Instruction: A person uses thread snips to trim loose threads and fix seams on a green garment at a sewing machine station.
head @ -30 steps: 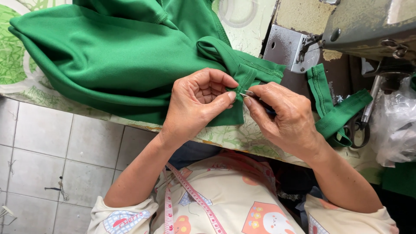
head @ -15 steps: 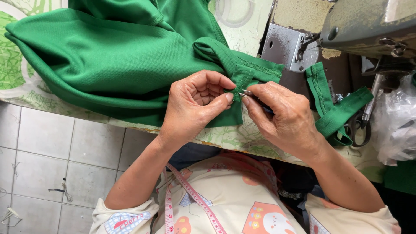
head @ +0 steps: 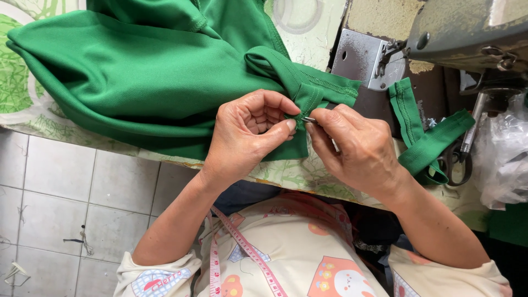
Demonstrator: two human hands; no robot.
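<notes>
Left hand [head: 247, 135]: centre of frame, thumb and fingers pinched on a folded edge of the green garment [head: 148, 71].
Right hand [head: 360, 151]: just right of centre, closed on a small metal tool [head: 309, 119] at that edge.
Green garment: heaped across the upper left.
Green strip [head: 423, 140]: right, beside scissors [head: 459, 159].

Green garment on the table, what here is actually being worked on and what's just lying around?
In use:
green garment, pinched by the left hand
small metal tool, in the right hand

Lying about:
green fabric strip
scissors
sewing machine
plastic bag
measuring tape, around the neck
</notes>
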